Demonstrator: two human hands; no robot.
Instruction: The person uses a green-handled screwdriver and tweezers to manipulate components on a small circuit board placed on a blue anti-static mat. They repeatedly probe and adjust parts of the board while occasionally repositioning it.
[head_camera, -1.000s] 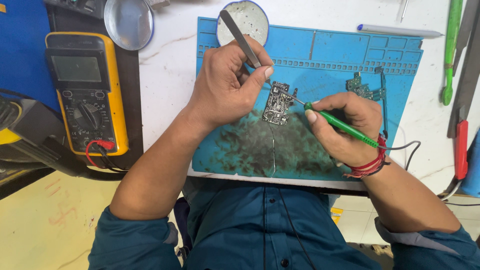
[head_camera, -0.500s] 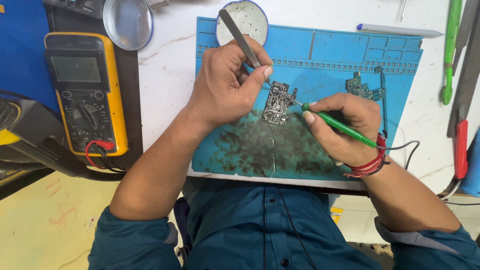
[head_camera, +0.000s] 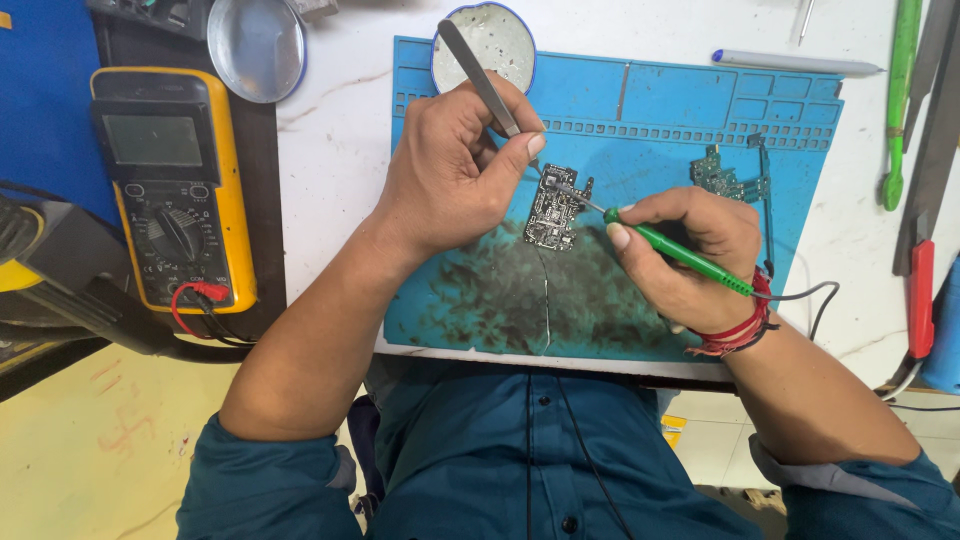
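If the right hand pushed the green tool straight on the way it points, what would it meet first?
The right hand aims the green tool up-left, tip at the small circuit board. Straight on, it would probably meet that board first, then the tweezers in the left hand.

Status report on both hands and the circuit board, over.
Left hand grips tweezers. Right hand grips green soldering iron, tip at circuit board. Board flat on blue mat. Nothing blocking.

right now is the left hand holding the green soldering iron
No, the left hand holds metal tweezers; the green soldering iron is in the right hand.
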